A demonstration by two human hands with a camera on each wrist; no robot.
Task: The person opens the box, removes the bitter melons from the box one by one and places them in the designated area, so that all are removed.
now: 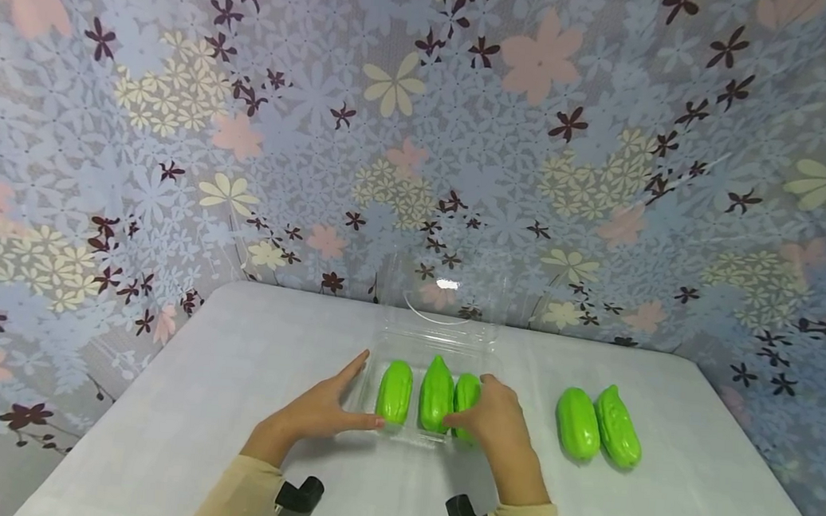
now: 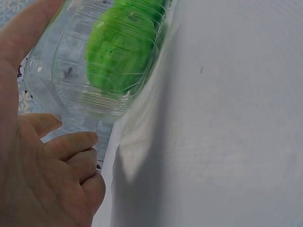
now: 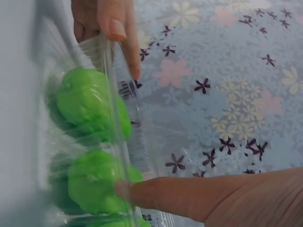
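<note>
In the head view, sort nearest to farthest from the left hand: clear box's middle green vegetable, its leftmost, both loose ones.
From the left hand:
1. Leftmost vegetable: left in clear box.
2. Middle vegetable: box centre.
3. Inner loose vegetable: right of box.
4. Outer loose vegetable: farther right.

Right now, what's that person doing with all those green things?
Someone is busy at a clear plastic box with its lid open. Their left hand touches the box's left side, and their right hand is over its right end. Three green vegetable-shaped pieces lie inside; I can't tell whether the right hand grips the rightmost one. Two more green pieces lie on the table to the box's right.
</note>
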